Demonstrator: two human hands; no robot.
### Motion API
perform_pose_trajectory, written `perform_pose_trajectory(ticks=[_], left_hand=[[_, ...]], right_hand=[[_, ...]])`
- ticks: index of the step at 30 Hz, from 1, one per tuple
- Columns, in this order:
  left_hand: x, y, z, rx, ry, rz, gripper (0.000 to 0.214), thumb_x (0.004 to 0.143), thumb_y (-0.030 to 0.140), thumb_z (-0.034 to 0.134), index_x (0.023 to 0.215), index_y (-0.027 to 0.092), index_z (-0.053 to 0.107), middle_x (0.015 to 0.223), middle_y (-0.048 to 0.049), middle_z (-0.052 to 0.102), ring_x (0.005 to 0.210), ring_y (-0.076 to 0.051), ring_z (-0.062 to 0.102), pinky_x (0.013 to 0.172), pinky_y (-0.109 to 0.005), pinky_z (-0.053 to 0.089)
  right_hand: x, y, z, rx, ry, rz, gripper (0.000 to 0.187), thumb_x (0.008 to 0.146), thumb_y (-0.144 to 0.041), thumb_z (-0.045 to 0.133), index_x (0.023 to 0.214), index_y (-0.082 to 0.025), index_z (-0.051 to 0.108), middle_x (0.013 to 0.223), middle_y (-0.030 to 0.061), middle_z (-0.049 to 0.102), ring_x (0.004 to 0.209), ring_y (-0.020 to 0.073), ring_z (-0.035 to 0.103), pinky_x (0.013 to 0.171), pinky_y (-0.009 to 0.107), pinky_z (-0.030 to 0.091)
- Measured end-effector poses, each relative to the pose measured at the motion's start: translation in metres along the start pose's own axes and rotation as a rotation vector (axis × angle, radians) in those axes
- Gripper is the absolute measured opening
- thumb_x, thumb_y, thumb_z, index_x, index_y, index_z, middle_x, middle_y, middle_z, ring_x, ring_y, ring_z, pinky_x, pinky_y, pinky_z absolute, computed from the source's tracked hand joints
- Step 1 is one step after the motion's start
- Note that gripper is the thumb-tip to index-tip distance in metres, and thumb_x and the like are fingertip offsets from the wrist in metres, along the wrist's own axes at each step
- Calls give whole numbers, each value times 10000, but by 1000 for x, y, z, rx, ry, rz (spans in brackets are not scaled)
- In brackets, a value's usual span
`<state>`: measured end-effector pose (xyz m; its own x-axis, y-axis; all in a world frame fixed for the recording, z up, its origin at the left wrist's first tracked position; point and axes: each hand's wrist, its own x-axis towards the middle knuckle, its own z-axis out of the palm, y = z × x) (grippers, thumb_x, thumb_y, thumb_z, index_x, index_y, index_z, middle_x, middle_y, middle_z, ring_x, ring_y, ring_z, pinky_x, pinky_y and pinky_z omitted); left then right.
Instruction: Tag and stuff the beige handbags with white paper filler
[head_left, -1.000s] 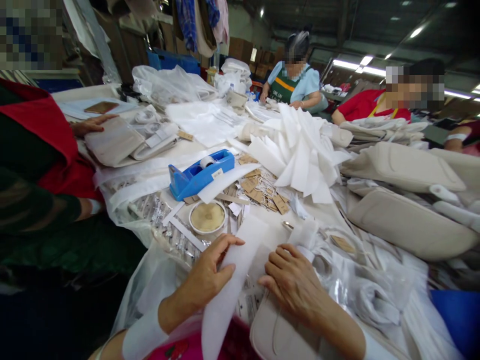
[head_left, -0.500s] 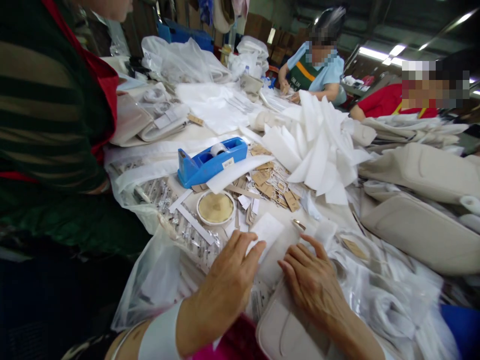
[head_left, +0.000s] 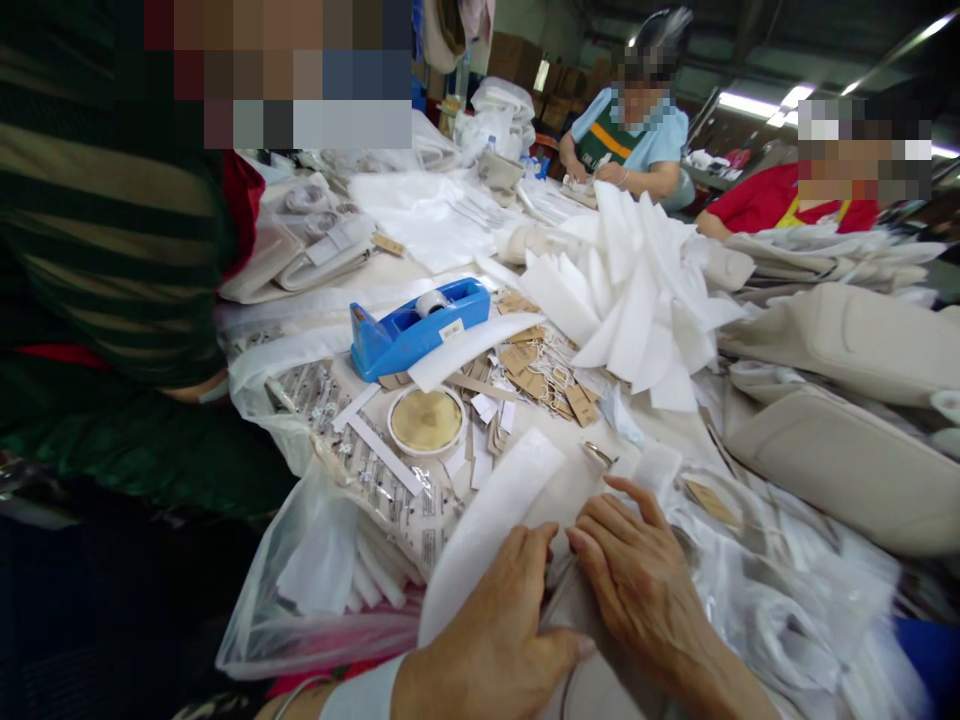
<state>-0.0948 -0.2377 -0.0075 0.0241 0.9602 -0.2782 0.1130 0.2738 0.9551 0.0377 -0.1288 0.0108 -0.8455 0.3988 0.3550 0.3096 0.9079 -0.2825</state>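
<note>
A beige bag (head_left: 596, 690) lies in front of me at the bottom, partly hidden by my hands. My left hand (head_left: 506, 615) is curled over the edge of a white foam sheet (head_left: 499, 510), its thumb reaching across the bag. The foam slants up and away from under this hand. Close beside it, my right hand (head_left: 637, 565) has bent fingers at the bag's upper edge, with the index finger raised. What lies under the fingertips is hidden. Beyond the right hand is a small metal clasp (head_left: 600, 453).
A blue tape dispenser (head_left: 420, 325) stands ahead, near a round tub (head_left: 426, 420) and brown tags (head_left: 525, 375). White foam pieces (head_left: 637, 290) are heaped behind. Beige bags (head_left: 840, 430) are stacked at right. A person in a striped sleeve (head_left: 112, 260) is close on the left; two others work farther back.
My left hand has moved down and right, closer to my right hand, and more of the white foam shows beside it. The person on the left leans further into view.
</note>
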Motion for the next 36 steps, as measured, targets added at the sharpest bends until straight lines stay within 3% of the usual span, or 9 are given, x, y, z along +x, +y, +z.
perform_pose_trajectory(ticks=[9,12,16,20,22,25,29,32,36], left_hand=[[19,-6,19,-388,81,-108,981,601,82,688,1461,206,233,1249,-111,526,1091,-260,563,957,-407,481],[18,-8,25,-376,131,22,943,651,51,604,1488,204,197,1375,-114,458,1226,-263,504,1091,-440,392],[17,-15,33,-304,168,161,948,680,9,514,1513,279,150,1584,-20,225,1448,-240,247,1225,-417,191],[14,-16,33,-244,176,185,958,690,10,494,1524,294,117,1599,-6,201,1455,-232,243,1227,-417,191],[10,-9,24,-155,142,184,949,713,43,529,1529,283,107,1585,-37,241,1419,-241,317,1195,-413,268],[3,8,-4,165,135,208,705,818,140,535,1473,276,311,1424,-71,458,1276,-235,476,1099,-402,391],[-1,19,-39,679,384,156,485,840,240,580,1317,228,491,1183,-88,544,1147,-278,506,1020,-465,410],[4,8,-42,866,420,96,501,771,270,668,1232,168,501,1144,-107,544,1114,-311,483,982,-487,405],[10,-4,-33,786,426,104,231,766,186,598,979,177,506,1014,-71,549,983,-263,502,890,-416,414]], right_hand=[[-3,5,-2,51,73,-33,245,972,-85,367,896,-184,579,793,9,586,781,152,521,1029,462,351],[-2,5,-3,-41,137,18,233,990,-150,375,987,-178,606,912,44,628,887,185,546,1071,504,310],[0,7,-2,-97,19,22,411,1017,-240,308,742,-230,613,689,9,577,757,197,521,1079,557,273],[0,8,-2,-134,-32,20,394,1006,-259,347,708,-226,603,680,14,594,760,203,517,1110,564,219],[0,8,-2,-135,-67,19,364,993,-231,369,711,-225,599,680,11,592,759,199,513,1115,556,207],[-1,7,-3,-115,-63,54,362,987,-195,363,701,-223,584,668,1,586,744,188,506,1088,529,240],[0,6,-6,-93,43,70,379,992,-184,372,660,-212,552,627,-12,556,700,169,486,1037,483,292],[0,6,-10,-81,86,54,379,987,-161,377,646,-200,539,618,-12,536,679,155,479,1012,468,308],[0,5,-14,-71,105,33,385,983,-138,376,633,-190,526,611,-12,521,665,142,479,996,465,318]])
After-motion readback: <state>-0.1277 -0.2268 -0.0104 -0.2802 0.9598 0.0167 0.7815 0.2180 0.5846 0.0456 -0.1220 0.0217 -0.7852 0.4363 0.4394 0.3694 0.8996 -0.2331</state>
